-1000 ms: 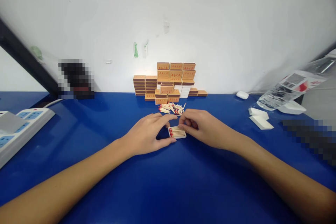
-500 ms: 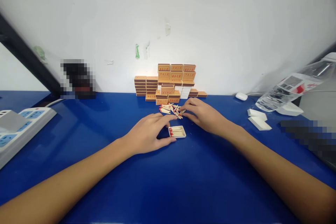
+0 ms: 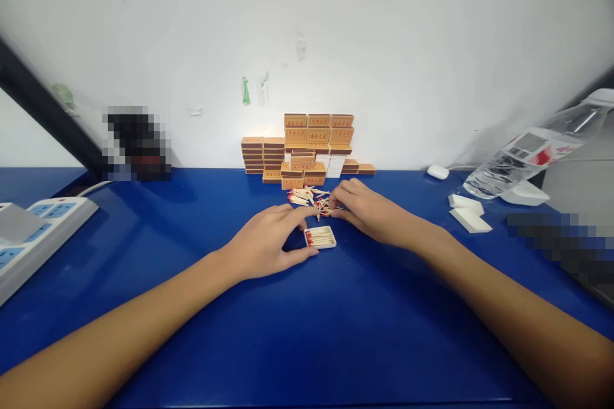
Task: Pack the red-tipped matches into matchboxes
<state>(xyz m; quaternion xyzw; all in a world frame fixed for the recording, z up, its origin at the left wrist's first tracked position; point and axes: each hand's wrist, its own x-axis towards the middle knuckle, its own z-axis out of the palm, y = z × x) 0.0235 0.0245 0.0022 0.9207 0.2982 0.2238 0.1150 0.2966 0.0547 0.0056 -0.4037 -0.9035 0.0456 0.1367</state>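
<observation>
My left hand (image 3: 268,239) curves around the left end of a small white matchbox tray (image 3: 330,244), thumb at its near side and fingers at its far side, gripping it on the table. Red-tipped matches (image 3: 320,238) lie side by side in the tray, heads to the left. Just behind it, a loose pile of matches (image 3: 302,196) is spread on the blue table. At the pile's right edge my right hand (image 3: 362,208) has thumb and fingers pinched together on a match; the fingertips are partly hidden.
Stacked orange matchboxes (image 3: 307,137) stand against the white wall behind the pile. On the left lies a power strip (image 3: 71,217). To the right are a white earbud case (image 3: 437,172), white blocks (image 3: 470,220) and a tilted plastic bottle (image 3: 522,153).
My right hand has shifted slightly nearer at the pile, and some matches there have moved. My left hand stays at the tray. The whole view has shifted a little.
</observation>
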